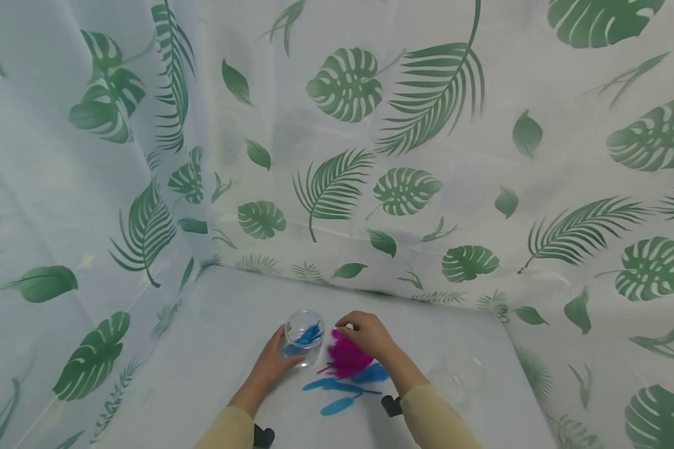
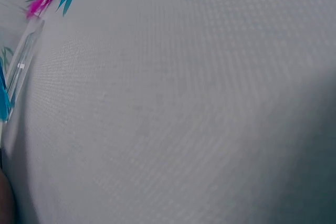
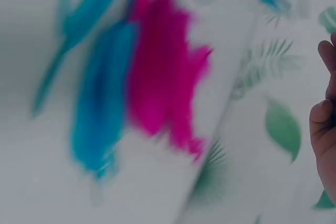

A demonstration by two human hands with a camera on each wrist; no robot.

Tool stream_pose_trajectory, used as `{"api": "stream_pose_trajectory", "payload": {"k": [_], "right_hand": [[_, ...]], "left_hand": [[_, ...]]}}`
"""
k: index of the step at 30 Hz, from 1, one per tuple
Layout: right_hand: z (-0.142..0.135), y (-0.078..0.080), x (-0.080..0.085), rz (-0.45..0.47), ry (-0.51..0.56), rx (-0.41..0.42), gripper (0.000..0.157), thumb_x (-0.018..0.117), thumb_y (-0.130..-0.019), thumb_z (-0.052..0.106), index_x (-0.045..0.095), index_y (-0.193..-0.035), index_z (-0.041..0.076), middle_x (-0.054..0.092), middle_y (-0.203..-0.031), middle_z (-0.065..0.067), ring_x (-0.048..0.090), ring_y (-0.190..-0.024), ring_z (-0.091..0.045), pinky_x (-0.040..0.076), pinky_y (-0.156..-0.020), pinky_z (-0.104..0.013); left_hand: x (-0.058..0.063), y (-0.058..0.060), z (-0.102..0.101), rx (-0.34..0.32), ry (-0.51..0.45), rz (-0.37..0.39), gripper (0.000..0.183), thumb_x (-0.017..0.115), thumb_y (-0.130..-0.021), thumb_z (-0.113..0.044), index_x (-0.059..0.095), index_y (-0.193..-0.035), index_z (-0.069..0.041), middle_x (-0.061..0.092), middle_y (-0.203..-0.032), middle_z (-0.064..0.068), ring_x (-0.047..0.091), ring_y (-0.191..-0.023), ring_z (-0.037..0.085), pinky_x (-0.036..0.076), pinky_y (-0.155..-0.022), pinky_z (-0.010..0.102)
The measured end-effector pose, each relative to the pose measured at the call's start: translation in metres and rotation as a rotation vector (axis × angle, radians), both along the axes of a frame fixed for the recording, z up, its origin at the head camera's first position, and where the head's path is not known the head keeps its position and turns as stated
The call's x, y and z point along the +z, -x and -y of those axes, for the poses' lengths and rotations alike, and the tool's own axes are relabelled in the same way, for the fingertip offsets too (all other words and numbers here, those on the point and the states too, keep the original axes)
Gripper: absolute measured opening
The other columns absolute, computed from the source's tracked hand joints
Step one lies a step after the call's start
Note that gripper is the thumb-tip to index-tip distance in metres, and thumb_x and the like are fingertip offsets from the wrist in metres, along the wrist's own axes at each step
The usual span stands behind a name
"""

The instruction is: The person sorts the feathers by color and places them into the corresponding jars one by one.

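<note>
Two hands, left hand (image 1: 272,360) and right hand (image 1: 367,337), close together over the worktop (image 1: 224,324), well inside its edges. Left fingers and thumb curved round the wall of a clear jar (image 1: 316,354), spread to its width and gripping it from the outer side. Right fingers curled in, thumb near the fingertips, just above a bunch of magenta feathers (image 1: 348,357) and across a narrow gap from the jar; impossible to tell of anything pinched there, even from the right wrist view. Jar uncovered and see-through, rim uppermost, with blue feathers (image 1: 309,335) inside, some slanting up toward the rim, some low behind the wall. Magenta bunch ruffled and dense, thin quills poking out at the left. Nearer the body, loose blue feathers (image 1: 337,406) fanned flat, others tucked beside the magenta close to the right wrist. Pale yellow sleeves (image 1: 444,415) behind both hands. Farther right, a clear round object (image 1: 465,374), too faint to identify. Open room left of the left forearm, between jar and back edge, and on toward the right edge. Beyond the back and sides, hanging white sheeting (image 1: 427,243) printed with green leaves.
</note>
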State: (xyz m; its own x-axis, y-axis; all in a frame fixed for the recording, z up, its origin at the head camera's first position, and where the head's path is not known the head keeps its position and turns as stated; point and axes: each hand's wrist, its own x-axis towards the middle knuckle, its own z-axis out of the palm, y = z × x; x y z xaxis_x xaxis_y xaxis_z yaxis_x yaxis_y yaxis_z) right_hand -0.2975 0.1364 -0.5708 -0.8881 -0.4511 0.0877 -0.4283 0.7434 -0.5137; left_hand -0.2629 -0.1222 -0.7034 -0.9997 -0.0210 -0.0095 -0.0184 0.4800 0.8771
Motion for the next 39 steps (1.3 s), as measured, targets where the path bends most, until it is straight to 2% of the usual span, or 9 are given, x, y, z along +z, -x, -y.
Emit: {"api": "stream_pose_trajectory", "payload": {"k": [3,7,10,13,17,24,30,34,39], "right_hand": [[-0.025,-0.014,-0.014,0.085,0.010,-0.019,0.018,0.068,-0.093,0.033,0.075,-0.106,0.024,0.070,-0.099,0.010,0.057,-0.083,-0.007,0.051,-0.070,-0.024],[-0.048,-0.037,-0.048,0.185,-0.020,0.008,0.022,0.070,-0.091,0.033,0.073,-0.110,0.022,0.070,-0.101,0.011,0.063,-0.089,-0.012,0.054,-0.075,-0.029],[-0.059,-0.053,-0.077,0.181,-0.049,-0.001,0.024,0.073,-0.087,0.031,0.072,-0.109,0.023,0.069,-0.103,0.012,0.064,-0.096,-0.013,0.055,-0.083,-0.034],[-0.066,-0.067,-0.101,0.164,-0.062,-0.064,0.022,0.075,-0.085,0.030,0.072,-0.106,0.026,0.065,-0.101,0.014,0.063,-0.097,-0.010,0.055,-0.087,-0.037],[-0.070,-0.077,-0.121,0.133,-0.039,-0.147,0.013,0.074,-0.086,0.029,0.072,-0.099,0.029,0.060,-0.096,0.016,0.059,-0.093,-0.005,0.054,-0.083,-0.032],[-0.069,-0.078,-0.133,0.069,-0.004,-0.204,0.006,0.072,-0.088,0.026,0.069,-0.090,0.031,0.059,-0.092,0.016,0.056,-0.087,-0.002,0.051,-0.075,-0.027],[-0.073,-0.079,-0.131,0.068,-0.029,-0.198,0.006,0.071,-0.089,0.028,0.068,-0.092,0.032,0.059,-0.095,0.017,0.058,-0.094,-0.006,0.053,-0.083,-0.033],[-0.082,-0.079,-0.125,0.073,-0.053,-0.192,0.015,0.073,-0.086,0.032,0.068,-0.100,0.033,0.059,-0.104,0.016,0.059,-0.104,-0.011,0.053,-0.093,-0.040],[-0.099,-0.084,-0.131,0.001,-0.059,-0.241,0.014,0.076,-0.084,0.027,0.071,-0.095,0.034,0.057,-0.098,0.017,0.057,-0.097,-0.006,0.053,-0.088,-0.034]], "left_hand": [[0.002,-0.001,0.002,0.011,0.000,0.005,0.100,0.083,-0.073,-0.050,0.034,-0.152,-0.014,0.042,-0.153,0.018,0.038,-0.142,0.043,0.033,-0.112,0.063],[0.002,0.000,0.003,0.009,0.000,0.003,0.101,0.083,-0.073,-0.050,0.033,-0.152,-0.015,0.042,-0.154,0.017,0.037,-0.142,0.042,0.032,-0.113,0.063],[0.001,0.000,0.003,0.009,-0.002,0.002,0.101,0.083,-0.073,-0.051,0.032,-0.153,-0.015,0.041,-0.154,0.017,0.036,-0.143,0.042,0.032,-0.114,0.062],[0.000,0.000,0.003,0.008,-0.014,0.007,0.102,0.083,-0.073,-0.052,0.032,-0.153,-0.016,0.040,-0.155,0.017,0.034,-0.144,0.043,0.031,-0.113,0.063],[-0.001,0.000,0.001,0.017,-0.039,0.034,0.103,0.083,-0.071,-0.053,0.031,-0.154,-0.019,0.038,-0.157,0.014,0.032,-0.146,0.041,0.029,-0.114,0.064],[-0.002,0.001,0.000,0.008,-0.045,0.023,0.104,0.082,-0.071,-0.056,0.031,-0.154,-0.019,0.038,-0.157,0.014,0.032,-0.146,0.042,0.029,-0.114,0.065],[-0.004,0.001,-0.001,0.007,-0.047,0.041,0.104,0.082,-0.071,-0.058,0.031,-0.154,-0.021,0.037,-0.158,0.012,0.031,-0.146,0.040,0.028,-0.115,0.064],[-0.005,0.001,-0.001,0.008,-0.062,0.046,0.105,0.081,-0.070,-0.060,0.031,-0.154,-0.022,0.037,-0.158,0.012,0.031,-0.147,0.040,0.028,-0.115,0.065],[-0.004,0.001,0.000,0.005,-0.057,0.044,0.105,0.081,-0.069,-0.061,0.032,-0.154,-0.021,0.038,-0.157,0.012,0.032,-0.146,0.040,0.028,-0.115,0.064]]}}
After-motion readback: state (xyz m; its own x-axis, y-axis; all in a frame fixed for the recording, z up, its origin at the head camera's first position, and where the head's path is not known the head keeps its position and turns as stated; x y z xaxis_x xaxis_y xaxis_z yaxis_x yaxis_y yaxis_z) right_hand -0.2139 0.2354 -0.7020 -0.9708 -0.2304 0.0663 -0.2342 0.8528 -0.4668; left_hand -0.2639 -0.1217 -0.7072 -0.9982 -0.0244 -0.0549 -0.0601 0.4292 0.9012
